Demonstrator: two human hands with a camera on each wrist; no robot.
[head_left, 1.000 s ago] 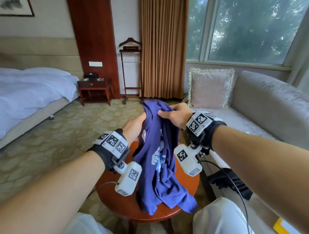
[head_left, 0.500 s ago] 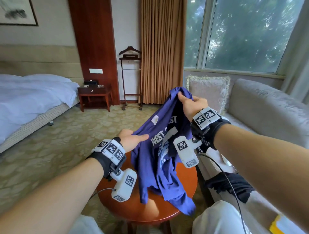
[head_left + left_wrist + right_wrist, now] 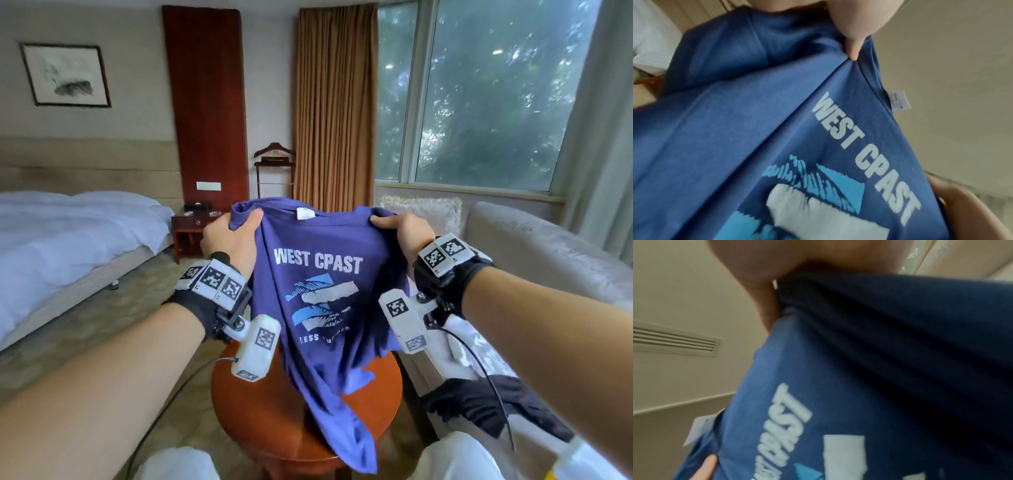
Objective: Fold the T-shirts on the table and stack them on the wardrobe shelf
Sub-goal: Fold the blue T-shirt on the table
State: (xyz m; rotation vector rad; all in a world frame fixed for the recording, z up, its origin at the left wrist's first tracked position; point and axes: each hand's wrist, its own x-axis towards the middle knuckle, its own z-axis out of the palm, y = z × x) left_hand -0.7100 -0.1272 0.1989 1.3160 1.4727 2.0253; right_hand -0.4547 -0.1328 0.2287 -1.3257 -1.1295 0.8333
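A blue T-shirt (image 3: pixel 318 308) with white "WEST CPAST" print hangs spread in front of me, print facing me. My left hand (image 3: pixel 236 229) grips its left shoulder and my right hand (image 3: pixel 397 224) grips its right shoulder, both at chest height. The shirt's hem drapes onto the round wooden table (image 3: pixel 239 394) below. In the left wrist view my left thumb pinches the blue T-shirt (image 3: pixel 777 113) by the collar. The right wrist view shows bunched cloth of the blue T-shirt (image 3: pixel 859 369) under my palm.
A black garment (image 3: pixel 479 407) lies on the grey sofa (image 3: pixel 548 257) to the right, with a cushion (image 3: pixel 428 212) behind. A bed (image 3: pixel 68 240) stands at left, a nightstand (image 3: pixel 186 233) and a valet stand (image 3: pixel 274 171) beyond the table. The wardrobe is out of view.
Both hands rose and moved apart, spreading the bunched shirt out flat by its shoulders. My left hand went from the shirt's side to gripping its left shoulder.
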